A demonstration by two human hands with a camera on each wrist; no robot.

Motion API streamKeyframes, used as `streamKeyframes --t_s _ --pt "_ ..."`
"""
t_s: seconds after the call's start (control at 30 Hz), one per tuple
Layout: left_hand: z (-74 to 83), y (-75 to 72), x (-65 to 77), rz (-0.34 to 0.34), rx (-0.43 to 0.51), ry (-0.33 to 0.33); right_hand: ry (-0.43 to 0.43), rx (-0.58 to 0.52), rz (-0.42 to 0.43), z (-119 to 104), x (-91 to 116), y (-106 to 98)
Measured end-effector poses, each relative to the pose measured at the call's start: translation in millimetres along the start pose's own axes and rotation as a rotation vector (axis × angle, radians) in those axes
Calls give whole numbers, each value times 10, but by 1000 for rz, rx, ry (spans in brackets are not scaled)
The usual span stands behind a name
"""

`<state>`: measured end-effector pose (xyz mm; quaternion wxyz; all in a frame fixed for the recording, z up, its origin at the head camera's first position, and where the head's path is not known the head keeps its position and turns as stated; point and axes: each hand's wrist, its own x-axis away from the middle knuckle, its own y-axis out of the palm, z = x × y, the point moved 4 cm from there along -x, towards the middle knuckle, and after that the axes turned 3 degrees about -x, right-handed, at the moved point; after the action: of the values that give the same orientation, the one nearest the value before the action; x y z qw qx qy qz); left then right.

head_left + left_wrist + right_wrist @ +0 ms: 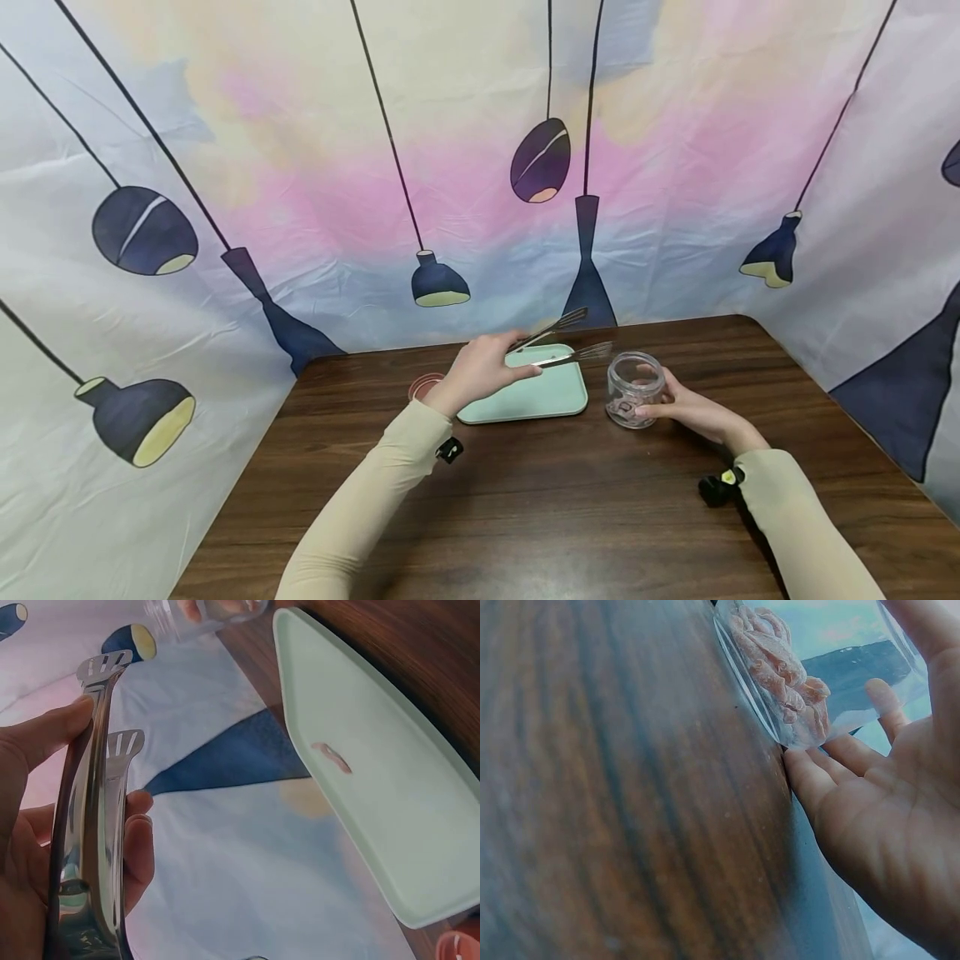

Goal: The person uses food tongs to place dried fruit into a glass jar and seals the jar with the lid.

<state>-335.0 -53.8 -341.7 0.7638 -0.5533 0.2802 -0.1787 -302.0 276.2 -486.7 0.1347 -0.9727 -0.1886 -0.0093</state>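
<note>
My left hand (pixel 483 367) grips a pair of metal tongs (pixel 96 795) above the pale green tray (pixel 525 406). The two slotted tips stand apart, and nothing shows between them. One small reddish-brown strip (pixel 331 757) lies on the tray in the left wrist view. To the tray's right, an uncovered clear jar (pixel 634 390) stands upright on the table, with the fingers and thumb of my right hand (pixel 693 410) around its side. Several wrinkled pinkish-brown pieces (pixel 780 667) sit at the jar's bottom in the right wrist view.
A round reddish lid-like thing (pixel 424 387) lies left of the tray, partly hidden by the left wrist. Everything rests on a dark wooden table (pixel 570 517). Behind its far edge hangs a cloth (pixel 480 208) printed with lamps.
</note>
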Motion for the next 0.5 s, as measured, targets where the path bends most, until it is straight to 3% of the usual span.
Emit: streamKeyframes --t_s 0.5 --pt "-397 37 99 26 6 -94 3 -2 -3 -23 -23 18"
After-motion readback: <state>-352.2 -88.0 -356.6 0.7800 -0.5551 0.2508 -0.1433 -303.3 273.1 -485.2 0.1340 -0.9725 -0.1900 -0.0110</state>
